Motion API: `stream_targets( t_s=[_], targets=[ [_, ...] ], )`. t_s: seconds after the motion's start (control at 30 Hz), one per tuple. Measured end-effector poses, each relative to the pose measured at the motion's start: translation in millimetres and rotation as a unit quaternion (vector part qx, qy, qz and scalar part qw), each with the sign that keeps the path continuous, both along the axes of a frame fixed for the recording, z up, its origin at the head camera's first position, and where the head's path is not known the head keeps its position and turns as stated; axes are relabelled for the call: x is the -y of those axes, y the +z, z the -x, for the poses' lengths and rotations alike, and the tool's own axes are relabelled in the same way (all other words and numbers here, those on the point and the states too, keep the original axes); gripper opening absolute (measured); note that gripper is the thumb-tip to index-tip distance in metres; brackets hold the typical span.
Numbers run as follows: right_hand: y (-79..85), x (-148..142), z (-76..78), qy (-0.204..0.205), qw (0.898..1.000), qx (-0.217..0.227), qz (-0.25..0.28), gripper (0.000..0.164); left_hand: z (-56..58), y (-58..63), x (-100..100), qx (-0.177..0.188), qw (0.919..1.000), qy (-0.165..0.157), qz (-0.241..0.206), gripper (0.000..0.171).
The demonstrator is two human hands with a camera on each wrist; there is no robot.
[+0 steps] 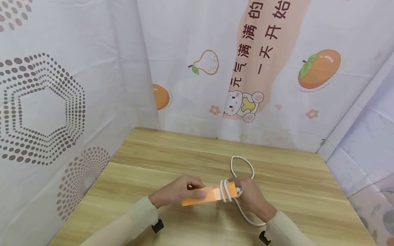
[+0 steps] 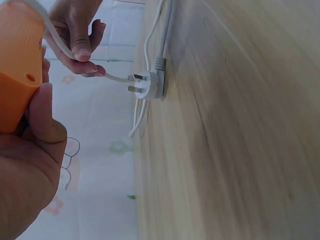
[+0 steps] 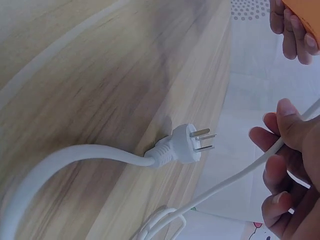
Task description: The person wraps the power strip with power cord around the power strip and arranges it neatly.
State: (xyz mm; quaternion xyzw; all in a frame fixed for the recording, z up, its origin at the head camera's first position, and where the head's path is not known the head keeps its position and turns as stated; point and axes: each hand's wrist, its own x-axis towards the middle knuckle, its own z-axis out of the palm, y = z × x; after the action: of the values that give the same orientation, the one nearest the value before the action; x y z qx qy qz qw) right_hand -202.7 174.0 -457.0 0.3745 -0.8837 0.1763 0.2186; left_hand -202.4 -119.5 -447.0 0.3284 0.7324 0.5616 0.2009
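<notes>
My left hand [image 1: 177,192] grips an orange power strip [image 1: 210,195] by one end, thumb on its face, and holds it above the wooden table. A white power cord [image 1: 225,191] loops round the strip's other end. There my right hand [image 1: 254,201] pinches the cord between thumb and fingers, as the left wrist view also shows. From that hand the cord runs down to a loop on the table. The cord's white three-pin plug [image 3: 184,144] lies on the tabletop with its metal prongs facing up, below both hands.
The wooden table [image 1: 168,155] reaches back to a white printed curtain [image 1: 185,29] with fruit, a bear and lettering. More curtain hangs on the left [image 1: 44,107] and right [image 1: 383,147]. Dark bands [image 1: 157,226] sit at both wrists.
</notes>
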Motion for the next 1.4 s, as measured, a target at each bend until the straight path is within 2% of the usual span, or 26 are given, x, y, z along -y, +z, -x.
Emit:
stream_targets(
  t_s=[0.2,0.4,0.53,0.6,0.67,0.7,0.8,0.9,1.1,1.2,1.4],
  targets=[
    [0.5,1,-0.8,0.045,0.999,0.003,-0.029,0.015,-0.5,4.2,-4,-0.059,0.9961,-0.023,0.062,0.021],
    [2.9,1,0.0,0.076,0.996,0.009,-0.051,0.02,-0.6,3.7,-9,-0.101,0.9906,-0.049,0.078,0.021],
    [3.6,1,0.6,0.079,0.994,0.004,-0.07,0.025,-3.3,3.5,-11,-0.123,0.9866,-0.059,0.089,0.022],
    [3.0,1,1.0,0.082,0.994,-0.008,-0.078,0.024,-5.2,3.9,-13,-0.147,0.9822,-0.062,0.099,0.023],
    [2.1,0,2.0,0.085,0.992,-0.022,-0.085,0.021,-7.4,5.0,-16,-0.185,0.974,-0.063,0.115,0.026],
    [1.8,0,2.8,0.087,0.992,-0.03,-0.089,0.019,-8.5,5.8,-17,-0.21,0.9675,-0.063,0.126,0.027],
    [1.7,-1,5.3,0.088,0.99,-0.053,-0.099,0.012,-10.5,8.3,-21,-0.288,0.9416,-0.057,0.164,0.031],
    [4.2,0,7.3,0.083,0.988,-0.073,-0.107,0.007,-10.8,9.9,-24,-0.344,0.9171,-0.048,0.196,0.035],
    [12.0,4,7.8,0.068,0.985,-0.106,-0.118,0.007,-11.2,8.2,-27,-0.396,0.8804,-0.011,0.26,0.043],
    [15.4,6,7.5,0.061,0.984,-0.112,-0.126,0.009,-12.8,6.5,-28,-0.403,0.8689,0.012,0.286,0.045],
    [23.8,13,5.4,0.051,0.981,-0.112,-0.148,0.017,-15.6,5.8,-30,-0.41,0.8554,0.052,0.313,0.045]
  ],
)
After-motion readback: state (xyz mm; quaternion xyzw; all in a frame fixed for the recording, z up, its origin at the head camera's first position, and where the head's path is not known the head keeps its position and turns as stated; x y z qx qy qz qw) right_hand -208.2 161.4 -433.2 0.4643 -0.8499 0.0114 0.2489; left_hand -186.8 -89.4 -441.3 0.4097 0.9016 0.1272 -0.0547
